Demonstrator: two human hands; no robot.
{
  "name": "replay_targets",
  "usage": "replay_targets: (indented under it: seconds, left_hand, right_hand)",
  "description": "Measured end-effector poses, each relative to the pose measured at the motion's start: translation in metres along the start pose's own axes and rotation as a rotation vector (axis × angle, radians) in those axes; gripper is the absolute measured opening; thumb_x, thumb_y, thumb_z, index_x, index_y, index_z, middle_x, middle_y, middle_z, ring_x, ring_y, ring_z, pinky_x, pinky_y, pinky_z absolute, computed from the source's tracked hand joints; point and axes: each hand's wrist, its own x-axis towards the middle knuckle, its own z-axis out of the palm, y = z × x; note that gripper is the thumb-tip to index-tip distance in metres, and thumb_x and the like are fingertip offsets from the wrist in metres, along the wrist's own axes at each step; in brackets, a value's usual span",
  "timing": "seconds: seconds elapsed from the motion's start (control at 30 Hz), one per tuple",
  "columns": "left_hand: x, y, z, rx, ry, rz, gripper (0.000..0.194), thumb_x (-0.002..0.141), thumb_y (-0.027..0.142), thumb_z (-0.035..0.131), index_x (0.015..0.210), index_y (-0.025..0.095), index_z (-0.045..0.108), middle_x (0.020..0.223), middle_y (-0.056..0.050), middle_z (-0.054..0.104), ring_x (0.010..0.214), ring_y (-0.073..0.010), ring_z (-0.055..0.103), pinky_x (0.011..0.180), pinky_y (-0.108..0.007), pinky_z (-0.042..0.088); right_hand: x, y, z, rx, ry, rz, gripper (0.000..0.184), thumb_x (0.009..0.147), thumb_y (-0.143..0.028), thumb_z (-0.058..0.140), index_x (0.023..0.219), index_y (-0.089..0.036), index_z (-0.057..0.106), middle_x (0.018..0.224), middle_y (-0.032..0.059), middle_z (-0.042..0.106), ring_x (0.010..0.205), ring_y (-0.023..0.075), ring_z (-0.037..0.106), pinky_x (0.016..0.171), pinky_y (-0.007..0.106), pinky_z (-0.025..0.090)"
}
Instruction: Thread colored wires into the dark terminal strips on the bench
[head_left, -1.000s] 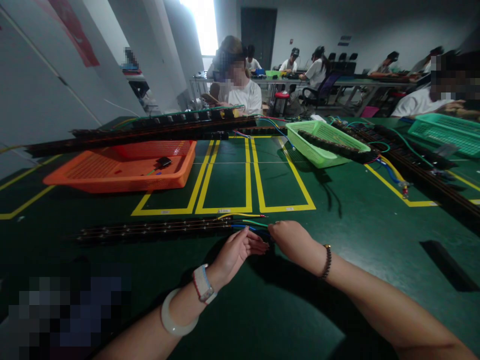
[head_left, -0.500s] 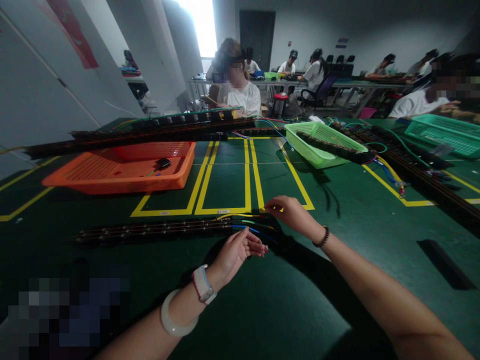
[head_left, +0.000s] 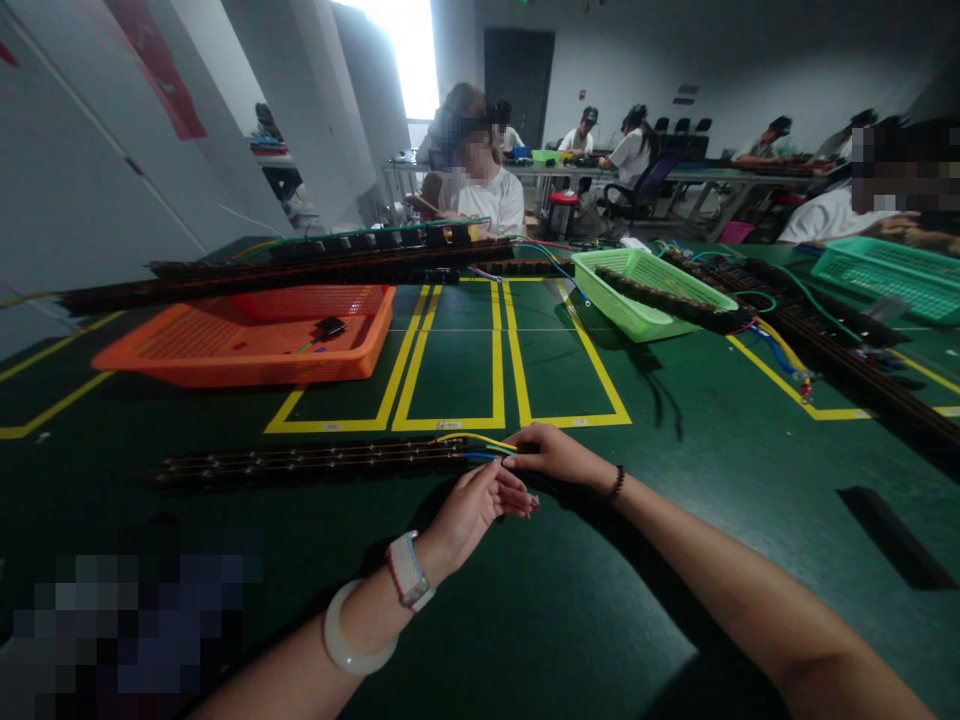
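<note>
A long dark strip (head_left: 300, 462) with small connectors lies across the green table in front of me. Yellow, green and blue wires (head_left: 480, 445) stick out of its right end. My right hand (head_left: 551, 452) rests over those wire ends, its fingers pinched on them. Just below the strip's end, my left hand (head_left: 480, 502) is held with fingers loosely stretched and nothing in it. A watch and a pale bangle sit on my left wrist, a dark bead bracelet on my right.
An orange basket (head_left: 247, 345) with a small black part stands at the left. A green basket (head_left: 645, 290) holds another dark strip. More strips and wires cross the table's back and right. Yellow tape boxes (head_left: 450, 350) mark the middle. Several people sit beyond.
My right hand rose from the wire ends toward the yellow tape line, then came back down and left onto the wires. My left hand has hardly moved.
</note>
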Motion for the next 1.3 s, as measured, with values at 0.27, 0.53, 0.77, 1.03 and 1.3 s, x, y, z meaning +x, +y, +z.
replay_targets:
  seconds: [0.27, 0.53, 0.77, 1.03, 1.3]
  left_hand:
    - [0.001, -0.001, -0.003, 0.017, -0.030, -0.012, 0.031, 0.091, 0.032, 0.047, 0.087, 0.005, 0.061, 0.084, -0.017, 0.068, 0.079, -0.0231, 0.067, 0.077, -0.036, 0.050]
    - [0.007, -0.004, -0.003, -0.174, 0.031, -0.031, 0.025, 0.092, 0.028, 0.046, 0.104, 0.010, 0.058, 0.107, -0.015, 0.065, 0.103, -0.0236, 0.061, 0.097, -0.042, 0.043]
    - [0.006, 0.000, -0.002, -0.326, 0.117, 0.014, 0.021, 0.091, 0.026, 0.048, 0.098, 0.012, 0.061, 0.099, -0.011, 0.065, 0.096, -0.0184, 0.060, 0.092, -0.035, 0.046]
    - [0.008, -0.001, -0.003, -0.312, 0.204, 0.010, 0.010, 0.088, 0.021, 0.056, 0.090, 0.013, 0.061, 0.087, -0.004, 0.064, 0.077, -0.0106, 0.059, 0.078, -0.025, 0.049]
    - [0.009, 0.000, -0.005, -0.332, 0.137, -0.008, 0.019, 0.091, 0.025, 0.050, 0.096, 0.011, 0.061, 0.099, -0.010, 0.065, 0.092, -0.0159, 0.060, 0.088, -0.031, 0.047]
  right_hand:
    - [-0.001, -0.005, 0.008, -0.217, 0.107, -0.015, 0.021, 0.086, -0.030, 0.059, 0.080, -0.013, 0.071, 0.071, 0.0026, 0.066, 0.064, 0.0106, 0.055, 0.060, 0.021, 0.036]
    - [-0.010, -0.019, 0.015, -0.856, 0.291, -0.223, 0.021, 0.091, -0.026, 0.054, 0.105, -0.019, 0.067, 0.078, 0.0056, 0.067, 0.072, 0.0153, 0.050, 0.069, 0.029, 0.031]
    - [-0.018, -0.030, 0.021, -1.116, 0.141, -0.424, 0.037, 0.096, -0.015, 0.037, 0.130, -0.010, 0.048, 0.105, 0.0130, 0.064, 0.086, 0.0189, 0.053, 0.077, 0.034, 0.038]
    - [-0.022, -0.042, 0.027, -1.042, 0.056, -0.483, 0.032, 0.095, -0.019, 0.040, 0.123, -0.010, 0.053, 0.100, 0.0133, 0.063, 0.091, 0.0209, 0.055, 0.079, 0.036, 0.040]
    - [-0.017, -0.045, 0.014, -0.404, 0.211, 0.020, 0.023, 0.094, -0.032, 0.044, 0.096, -0.015, 0.059, 0.089, 0.0074, 0.064, 0.079, 0.0143, 0.058, 0.069, 0.026, 0.043]
